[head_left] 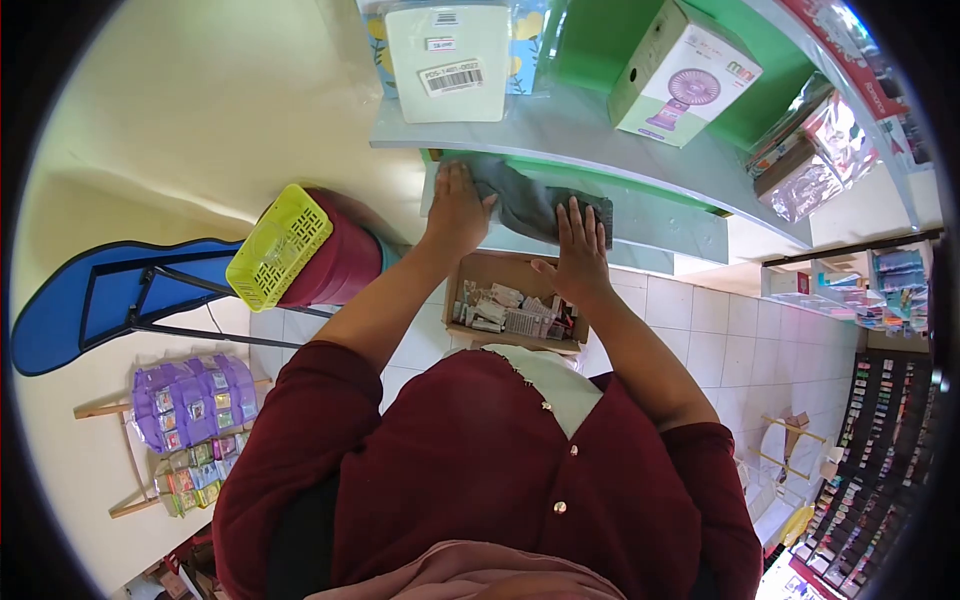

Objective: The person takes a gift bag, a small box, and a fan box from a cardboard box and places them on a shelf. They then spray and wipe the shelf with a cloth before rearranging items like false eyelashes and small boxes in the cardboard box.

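Maroon buttoned cardigan, sleeves pushed up, over a white collar

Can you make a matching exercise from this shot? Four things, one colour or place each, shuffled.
Things:
1. cloth
2. basket
3. fan box
4. cardboard box

Descriptions:
A. yellow, lying on a dark red stool
B. on the floor below the shelves, full of small packets
C. grey, under both hands on the lower shelf
D. on the upper shelf, white and green with a pink fan pictured

Pairs: 1-C, 2-A, 3-D, 4-B

The left hand and the right hand both lie flat on the cloth.
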